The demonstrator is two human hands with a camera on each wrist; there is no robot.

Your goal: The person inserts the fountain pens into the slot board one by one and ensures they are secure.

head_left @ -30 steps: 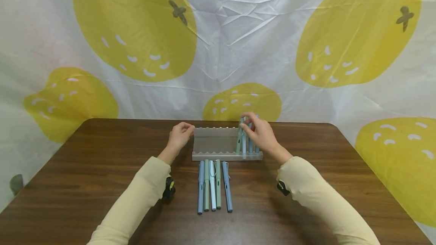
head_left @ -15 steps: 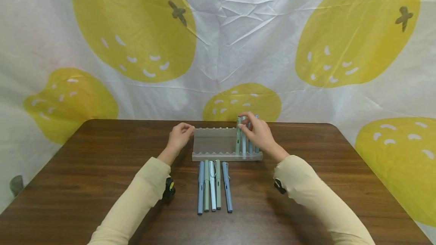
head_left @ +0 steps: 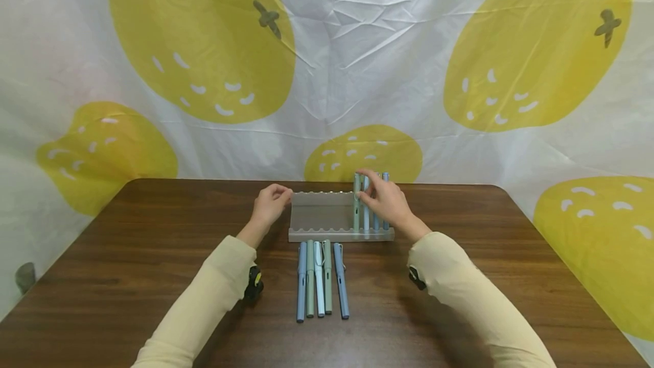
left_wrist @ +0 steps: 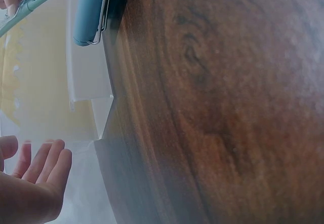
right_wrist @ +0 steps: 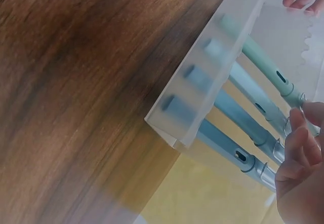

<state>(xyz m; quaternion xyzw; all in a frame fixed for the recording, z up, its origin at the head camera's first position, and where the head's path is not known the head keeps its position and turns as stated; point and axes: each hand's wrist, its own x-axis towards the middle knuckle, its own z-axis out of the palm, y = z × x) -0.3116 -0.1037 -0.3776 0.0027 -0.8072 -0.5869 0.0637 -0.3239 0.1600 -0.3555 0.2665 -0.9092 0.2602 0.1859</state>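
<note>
A clear pen rack [head_left: 323,216] with notched edges stands toward the back of the table. My left hand [head_left: 268,207] holds its upper left corner with thumb and fingertips. With thumb and index finger, my right hand [head_left: 390,201] pinches the cap of a green pen [head_left: 356,219], which leans upright in the rack. To the right of it stand a light blue pen [right_wrist: 253,92] and two darker blue pens [right_wrist: 243,120], their caps partly hidden behind my right hand in the head view.
In front of the rack several pens lie roughly side by side: a blue pen [head_left: 301,291], a green pen [head_left: 309,285], a light blue pen [head_left: 319,288], another green pen [head_left: 328,285] and, slightly apart, a blue pen [head_left: 341,285]. A lemon-print cloth [head_left: 327,72] hangs behind the table.
My right hand has shifted slightly left with the green pen, which has gone from tilted to nearly upright in the rack. My left hand has stayed at the corner.
</note>
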